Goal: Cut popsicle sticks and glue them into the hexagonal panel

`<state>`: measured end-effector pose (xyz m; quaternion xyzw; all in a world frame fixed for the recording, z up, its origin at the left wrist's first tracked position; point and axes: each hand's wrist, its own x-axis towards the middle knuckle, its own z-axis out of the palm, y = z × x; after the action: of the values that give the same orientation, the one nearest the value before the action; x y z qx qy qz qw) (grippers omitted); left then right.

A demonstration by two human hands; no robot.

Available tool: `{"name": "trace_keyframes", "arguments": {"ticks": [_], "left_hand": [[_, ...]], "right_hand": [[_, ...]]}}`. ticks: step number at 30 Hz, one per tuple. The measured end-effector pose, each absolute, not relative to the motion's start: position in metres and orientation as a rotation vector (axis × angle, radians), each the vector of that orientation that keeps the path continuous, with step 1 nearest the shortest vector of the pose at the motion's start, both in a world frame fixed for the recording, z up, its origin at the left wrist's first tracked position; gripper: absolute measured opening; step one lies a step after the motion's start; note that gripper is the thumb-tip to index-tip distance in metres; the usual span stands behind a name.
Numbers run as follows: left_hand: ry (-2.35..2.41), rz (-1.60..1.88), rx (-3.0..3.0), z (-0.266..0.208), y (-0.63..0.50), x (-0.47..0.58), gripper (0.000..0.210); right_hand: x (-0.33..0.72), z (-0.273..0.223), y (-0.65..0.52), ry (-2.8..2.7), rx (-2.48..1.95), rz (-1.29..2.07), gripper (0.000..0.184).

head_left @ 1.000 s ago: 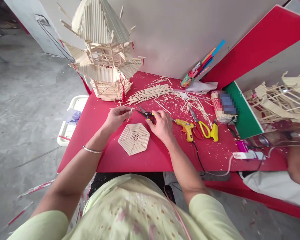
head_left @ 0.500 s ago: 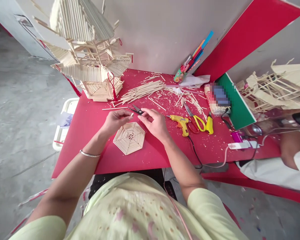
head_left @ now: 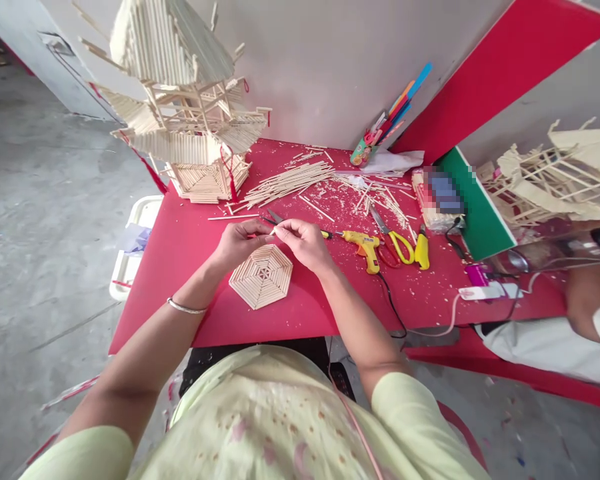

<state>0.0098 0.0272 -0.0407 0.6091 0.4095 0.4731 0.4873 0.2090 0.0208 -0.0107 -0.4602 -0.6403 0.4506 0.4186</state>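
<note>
Left hand (head_left: 243, 243) and right hand (head_left: 306, 245) pinch a small stick (head_left: 273, 231).
A hexagon (head_left: 261, 277) lies beside them on the bench (head_left: 173, 290), shears (head_left: 275, 216) beyond.

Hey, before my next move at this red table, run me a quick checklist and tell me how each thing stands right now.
1. Small stick piece secured: ok, pinched where the fingers of the left hand and right hand meet.
2. Hexagonal stick panel lying flat: ok, on the table just below the hands.
3. Dark-bladed cutters set down: cannot tell, the right hand hides their middle.
4. Glue gun cool: cannot tell; it lies on its side, nozzle toward the right hand.
5. Table tidy: not ok, scraps are scattered around the stick pile.
</note>
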Motion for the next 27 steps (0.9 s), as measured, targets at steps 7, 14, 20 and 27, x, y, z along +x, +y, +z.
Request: {"name": "trace_keyframes", "arguments": {"ticks": [7,14,20,27], "left_hand": [[0.937,1.045,1.654,-0.006,0.045,0.096,0.026],[0.78,0.834,1.66,-0.005,0.042,0.227,0.029],[0.765,0.801,1.58,-0.016,0.034,0.266,0.037],[0.848,0.968,1.563,0.008,0.033,0.199,0.034]], "right_hand": [[0.29,0.011,-0.001,-1.583,-1.268,0.869,0.033],[0.429,-0.002,-0.024,-1.722,-2.112,0.176,0.037],[0.468,-0.02,0.004,-1.836,-2.441,0.139,0.062],[0.465,-0.001,0.011,-1.702,-2.38,0.05,0.071]]}}
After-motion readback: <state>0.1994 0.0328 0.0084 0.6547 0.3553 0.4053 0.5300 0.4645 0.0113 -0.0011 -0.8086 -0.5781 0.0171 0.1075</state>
